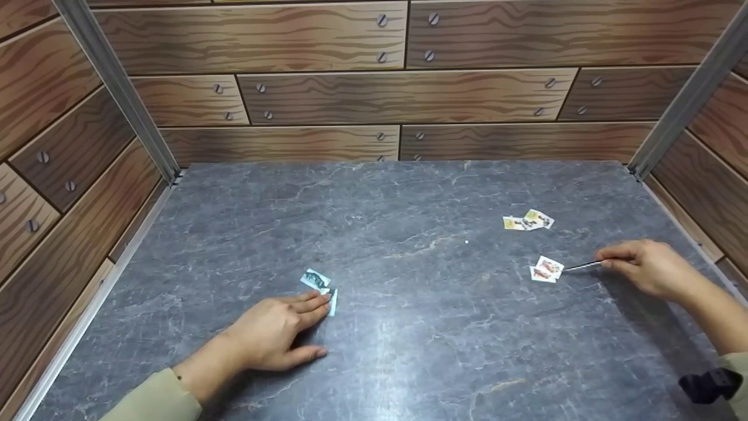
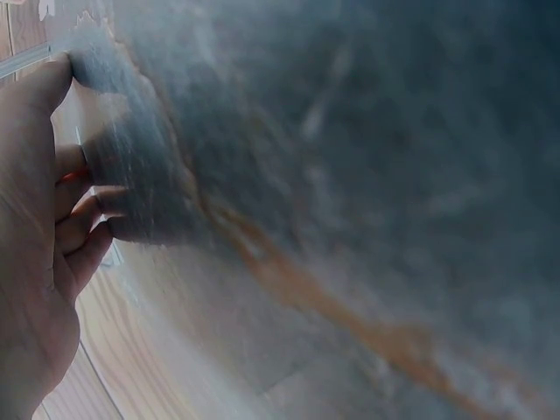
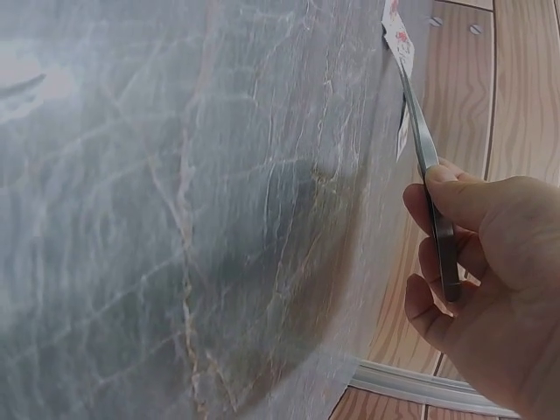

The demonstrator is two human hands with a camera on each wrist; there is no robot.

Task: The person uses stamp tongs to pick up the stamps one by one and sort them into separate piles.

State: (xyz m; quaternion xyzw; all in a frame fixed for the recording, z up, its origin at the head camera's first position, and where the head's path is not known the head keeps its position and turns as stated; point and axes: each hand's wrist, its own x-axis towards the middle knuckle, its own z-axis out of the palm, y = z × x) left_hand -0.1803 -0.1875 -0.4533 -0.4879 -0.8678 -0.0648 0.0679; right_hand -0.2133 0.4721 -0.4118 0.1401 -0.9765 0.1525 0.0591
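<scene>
In the head view my left hand (image 1: pixel 277 330) rests on the grey table with its fingers stretched out. Its fingertips lie at two small teal printed paper pieces (image 1: pixel 314 278), partly covering the nearer one (image 1: pixel 333 304). Over at the right, my right hand (image 1: pixel 654 270) pinches metal tweezers (image 1: pixel 584 266) between thumb and fingers. The tweezers' tips meet the edge of a small white piece with a red print (image 1: pixel 550 267). That piece overlaps a second red-printed piece (image 1: pixel 543 279). The right wrist view shows the tweezers (image 3: pixel 422 140) pointing up at the white-and-red piece (image 3: pixel 399 42).
Behind the red-printed pieces lie small yellow-and-white printed pieces (image 1: pixel 514 223), overlapping each other. A tiny white speck (image 1: pixel 466 241) is on the marbled table (image 1: pixel 409 199). Wood-patterned walls (image 1: pixel 327 96) with metal corner posts (image 1: pixel 120 88) enclose the table at the back and sides.
</scene>
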